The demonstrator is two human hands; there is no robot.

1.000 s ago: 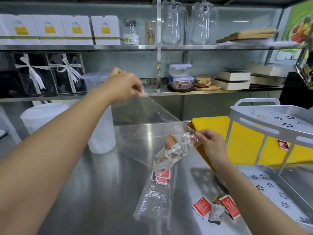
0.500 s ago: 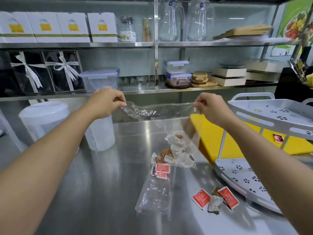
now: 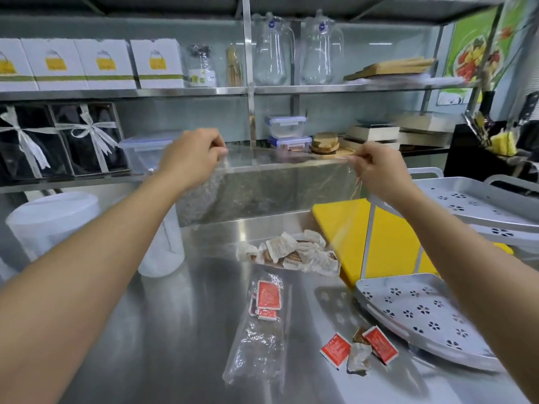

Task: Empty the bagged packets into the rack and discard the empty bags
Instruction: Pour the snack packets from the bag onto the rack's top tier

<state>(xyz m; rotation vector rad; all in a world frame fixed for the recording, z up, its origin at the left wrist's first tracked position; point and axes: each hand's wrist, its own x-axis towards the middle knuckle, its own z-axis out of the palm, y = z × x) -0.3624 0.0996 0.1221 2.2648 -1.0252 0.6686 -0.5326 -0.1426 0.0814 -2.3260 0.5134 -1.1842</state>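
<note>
A large clear plastic bag (image 3: 277,193) is stretched wide in the air above the steel counter. My left hand (image 3: 194,158) pinches its top left corner and my right hand (image 3: 376,170) pinches its top right corner. Several white and brown packets (image 3: 291,253) sit bunched at the bag's bottom, at the counter. A second clear bag (image 3: 259,333) lies flat on the counter with red packets (image 3: 268,295) inside. Loose red and white packets (image 3: 360,346) lie beside the grey two-tier rack (image 3: 414,313) at the right; its lower and upper trays look bare.
A yellow cutting board (image 3: 335,225) stands behind the rack. White plastic tubs (image 3: 52,220) stand at the left. Wall shelves behind hold boxes, glass jugs and food containers (image 3: 287,132). The steel counter (image 3: 163,345) stretches in front of me.
My right hand let go of the bag's lower end and rose to its top edge. Both hands then lifted and pulled apart, spreading the bag; the packets slid to its bottom.
</note>
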